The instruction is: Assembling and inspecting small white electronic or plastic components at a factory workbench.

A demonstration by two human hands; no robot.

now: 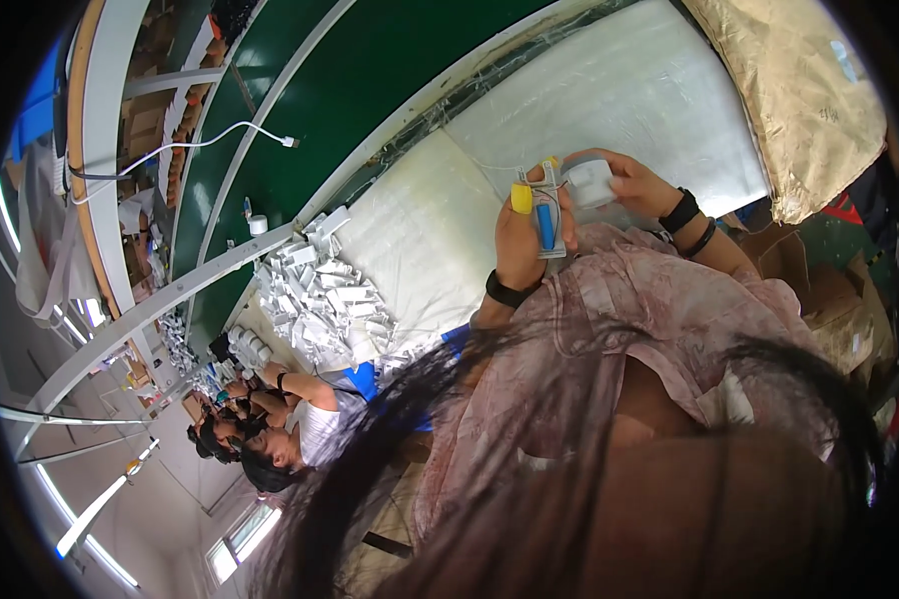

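- The landmark is the narrow housing (554, 247), held in the left hand (515, 248), whose fingers are closed around it near the edge of the surface (420, 230).
- A blue cylinder (545, 226) lies inside the housing, lengthwise.
- A yellow piece (521, 198) sits at the housing's upper left; I cannot tell whether it is fixed there.
- Just right of the housing, the right hand (647, 188) grips a white round part (591, 183) between its fingers.
- Well left of the housing, a heap of white pieces (320, 304) lies on the surface.
- Farther left and lower than the housing, a co-worker in a white top (320, 414) sits beyond that heap.
- Up and right of the housing is a tan wrapped bundle (794, 100).
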